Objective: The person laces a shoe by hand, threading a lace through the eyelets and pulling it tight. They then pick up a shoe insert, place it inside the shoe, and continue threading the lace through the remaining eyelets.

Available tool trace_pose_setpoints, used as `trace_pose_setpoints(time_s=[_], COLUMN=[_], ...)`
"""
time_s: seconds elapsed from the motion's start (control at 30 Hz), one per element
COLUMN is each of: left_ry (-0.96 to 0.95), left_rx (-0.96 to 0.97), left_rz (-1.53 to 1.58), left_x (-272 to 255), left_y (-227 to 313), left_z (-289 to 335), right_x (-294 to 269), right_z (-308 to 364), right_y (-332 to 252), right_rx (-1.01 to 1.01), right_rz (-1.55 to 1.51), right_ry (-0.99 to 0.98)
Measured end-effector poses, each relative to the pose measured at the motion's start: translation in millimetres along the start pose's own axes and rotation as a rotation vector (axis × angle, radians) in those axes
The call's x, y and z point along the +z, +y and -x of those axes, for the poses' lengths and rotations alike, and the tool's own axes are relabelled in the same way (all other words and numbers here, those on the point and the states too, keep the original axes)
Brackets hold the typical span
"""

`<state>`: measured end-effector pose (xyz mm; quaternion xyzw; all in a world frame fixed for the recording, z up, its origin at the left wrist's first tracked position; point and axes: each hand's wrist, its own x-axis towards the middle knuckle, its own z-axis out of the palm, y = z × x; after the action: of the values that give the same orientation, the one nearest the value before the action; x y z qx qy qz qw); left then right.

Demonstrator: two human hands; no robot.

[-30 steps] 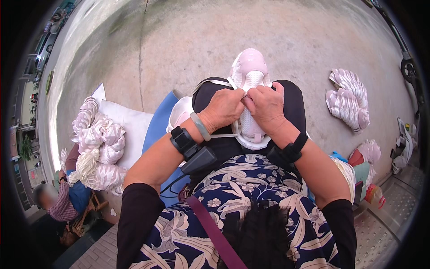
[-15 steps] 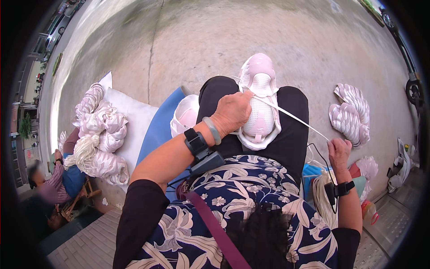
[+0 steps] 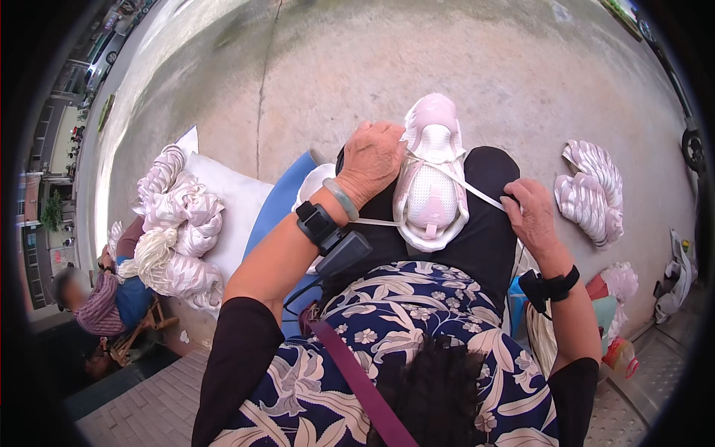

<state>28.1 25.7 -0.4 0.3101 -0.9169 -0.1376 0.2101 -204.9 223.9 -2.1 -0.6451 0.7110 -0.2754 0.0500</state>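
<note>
A pink and white sneaker [image 3: 432, 190] lies on my lap between my knees, its toe pointing away from me. A flat white shoelace [image 3: 473, 190] crosses its tongue and runs right to my right hand [image 3: 535, 216], whose thumb and fingers pinch it. My left hand [image 3: 372, 158] is closed at the shoe's left edge, near the lace holes; its fingertips are partly hidden, and I cannot make out what they grip. Another stretch of white lace [image 3: 372, 222] passes out from the shoe's left side beneath my left wrist. A second pale shoe [image 3: 313, 181] is partly hidden behind my left forearm.
To the left, bundled pink-white shoe parts [image 3: 182, 212] and a hank of white laces [image 3: 158, 249] rest by a white sheet [image 3: 234, 179] and a blue panel [image 3: 287, 186]. Another stack of shoe parts [image 3: 590, 195] sits on the right. A person [image 3: 104, 302] sits far left.
My left hand has moved from over the shoe's tongue to its left edge. My right hand has come up and inward, shortening the lace span. Lace now shows left of the shoe.
</note>
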Motion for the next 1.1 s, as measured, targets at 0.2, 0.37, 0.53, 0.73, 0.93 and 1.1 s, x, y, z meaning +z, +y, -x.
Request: trace_pose_setpoints(time_s=[0.2, 0.37, 0.53, 0.73, 0.93, 1.1], left_ry=[-0.383, -0.282, 0.226, 0.177, 0.109, 0.099], left_rx=[-0.092, -0.151, -0.321, -0.458, -0.236, -0.309], left_rz=[-0.043, 0.001, 0.364, 0.618, 0.404, 0.507], left_x=[28.0, 28.2, 19.0, 19.5, 32.6, 29.9], left_y=[-30.1, -29.8, -10.2, 3.3, 21.6, 22.2], left_z=[-27.7, -24.3, -14.3, 5.8, 13.2, 16.6], right_x=[37.4, 37.7, 33.4, -15.4, -43.5, -35.0], right_z=[-34.1, -34.1, -24.2, 19.8, 149.6, 123.6], right_y=[-39.4, -45.4, -48.5, -50.3, 37.2, 18.3], right_rx=[-0.149, -0.051, 0.025, 0.180, 0.460, 0.416], right_rz=[-0.006, -0.054, -0.207, -0.371, -0.345, -0.297], right_ry=[-0.028, -0.088, -0.067, -0.186, -0.153, -0.225])
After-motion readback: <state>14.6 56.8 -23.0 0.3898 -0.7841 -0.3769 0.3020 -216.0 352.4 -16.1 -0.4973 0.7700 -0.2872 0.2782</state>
